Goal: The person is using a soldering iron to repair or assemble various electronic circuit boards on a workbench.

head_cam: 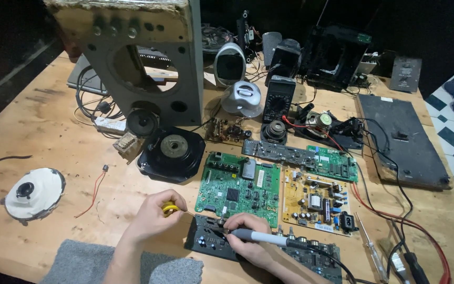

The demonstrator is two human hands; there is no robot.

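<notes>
Dark rectangular circuit board lies at the near edge of the pale wooden table, long axis running left-right, directly under both hands. Right hand is closed around a grey pen-shaped soldering iron, its tip aimed left onto the board; left hand, curled shut, pinches a yellow solder spool whose thin wire reaches right toward that tip, so the 2 meet from opposite sides. Farther off sit a green circuit board and, right of it, a yellow circuit board.

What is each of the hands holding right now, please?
Left hand: closed on a small yellow solder spool.
Right hand: closed on a grey-handled soldering iron.
</notes>
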